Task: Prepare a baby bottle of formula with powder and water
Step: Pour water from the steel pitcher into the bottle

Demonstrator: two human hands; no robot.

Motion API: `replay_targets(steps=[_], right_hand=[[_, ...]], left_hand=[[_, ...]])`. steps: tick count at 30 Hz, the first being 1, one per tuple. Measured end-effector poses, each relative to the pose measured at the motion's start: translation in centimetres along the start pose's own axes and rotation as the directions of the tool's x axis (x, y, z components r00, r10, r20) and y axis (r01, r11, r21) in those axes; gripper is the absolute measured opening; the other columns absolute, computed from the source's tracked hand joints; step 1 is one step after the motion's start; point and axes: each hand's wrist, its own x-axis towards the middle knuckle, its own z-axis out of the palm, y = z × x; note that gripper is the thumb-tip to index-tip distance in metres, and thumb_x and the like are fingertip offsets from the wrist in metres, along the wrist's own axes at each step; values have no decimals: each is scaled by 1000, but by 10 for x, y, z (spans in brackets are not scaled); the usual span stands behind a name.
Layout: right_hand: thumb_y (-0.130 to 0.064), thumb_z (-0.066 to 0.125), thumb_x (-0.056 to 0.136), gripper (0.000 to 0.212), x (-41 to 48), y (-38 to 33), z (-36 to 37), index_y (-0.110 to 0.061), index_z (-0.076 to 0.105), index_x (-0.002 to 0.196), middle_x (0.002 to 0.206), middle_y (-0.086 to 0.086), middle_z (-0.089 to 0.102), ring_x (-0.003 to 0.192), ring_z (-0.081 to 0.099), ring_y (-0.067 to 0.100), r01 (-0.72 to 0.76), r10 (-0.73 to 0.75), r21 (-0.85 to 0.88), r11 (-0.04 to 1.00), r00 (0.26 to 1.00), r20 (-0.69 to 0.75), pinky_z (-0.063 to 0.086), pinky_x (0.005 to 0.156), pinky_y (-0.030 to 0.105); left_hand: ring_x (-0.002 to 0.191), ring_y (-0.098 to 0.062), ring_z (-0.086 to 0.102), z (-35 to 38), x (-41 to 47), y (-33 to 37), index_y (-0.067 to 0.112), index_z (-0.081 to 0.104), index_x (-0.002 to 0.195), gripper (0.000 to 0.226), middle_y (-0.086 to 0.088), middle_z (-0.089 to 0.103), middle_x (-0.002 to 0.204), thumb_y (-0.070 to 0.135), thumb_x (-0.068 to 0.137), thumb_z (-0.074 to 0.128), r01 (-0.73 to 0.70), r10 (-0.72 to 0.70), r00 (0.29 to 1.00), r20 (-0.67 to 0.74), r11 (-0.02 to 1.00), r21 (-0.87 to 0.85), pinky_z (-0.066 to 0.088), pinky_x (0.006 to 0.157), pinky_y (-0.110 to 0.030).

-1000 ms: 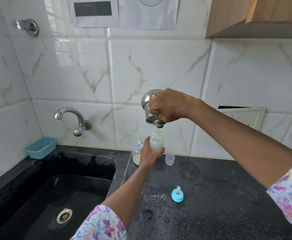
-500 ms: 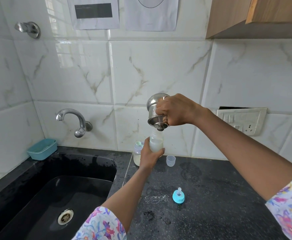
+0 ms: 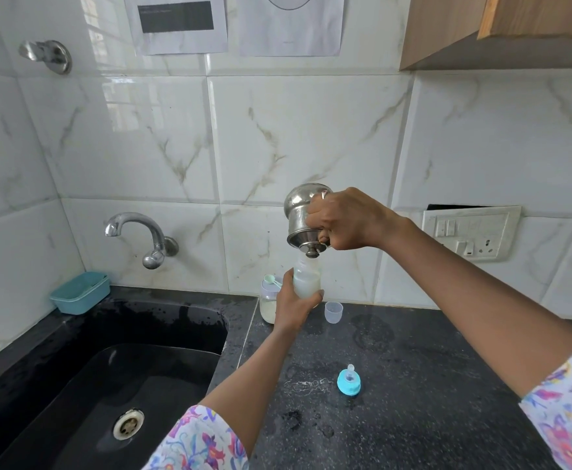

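Observation:
My left hand grips a clear baby bottle holding cloudy white liquid, upright above the black counter. My right hand grips a steel water pot, tipped mouth-down right over the bottle's open neck. Behind my left hand stands the formula powder jar with a pale green scoop on top. The blue nipple cap lies on the counter in front, and a small clear cup stands right of the bottle.
A black sink with a drain fills the lower left, with a steel tap on the wall above it and a teal soap tray at its corner. The black counter has wet patches. A switch socket is on the right wall.
The steel pot has stayed tipped over the bottle, shifting slightly lower and to the right in view. My left hand holds the bottle in the same place.

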Motion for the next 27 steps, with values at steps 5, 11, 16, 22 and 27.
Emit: replay_targets(steps=[5, 11, 16, 22, 27], right_hand=[[-12, 68, 70, 16, -16, 4, 16, -11, 53, 65, 71, 2, 53, 70, 48, 25, -304, 310, 201, 931, 951, 5, 28, 50, 26], [-10, 85, 61, 38, -63, 3, 62, 1, 48, 57, 53, 2, 40, 56, 32, 19, -630, 736, 617, 472, 667, 119, 29, 54, 31], [-2, 79, 67, 42, -111, -8, 121, -11, 41, 52, 52, 3, 38, 59, 35, 17, -581, 879, 788, -203, 247, 408, 28, 59, 28], [2, 71, 77, 34, -168, -30, 192, -9, 45, 58, 66, 9, 55, 78, 52, 23, -293, 772, 723, -625, -96, 628, 46, 73, 37], [1, 75, 74, 33, -194, -48, 229, -8, 48, 57, 64, 9, 53, 76, 48, 21, -326, 710, 638, -698, -199, 675, 40, 73, 35]], left_hand=[[82, 3, 52, 0, -4, -5, 15, 40, 125, 55, 5, 55, 102, 10, 79, 71, 15, -14, 999, 28, 1000, -11, 42, 57, -1], [93, -11, 56, 2, -10, -29, 26, 40, 119, 54, 8, 57, 101, 10, 79, 71, 59, -58, 998, 40, 998, -37, 46, 67, -12], [94, -10, 57, 9, -7, -48, 46, 42, 99, 56, 6, 59, 104, 4, 75, 71, 72, -71, 996, 48, 997, -24, 48, 70, -15], [98, -10, 55, 23, 1, -74, 34, 39, 115, 61, 7, 56, 108, 4, 73, 73, 125, -124, 990, 64, 992, 1, 46, 83, -22], [102, -14, 55, 32, 2, -92, 33, 41, 116, 59, 8, 58, 109, 10, 73, 75, 186, -188, 979, 76, 982, 31, 42, 84, -26]])
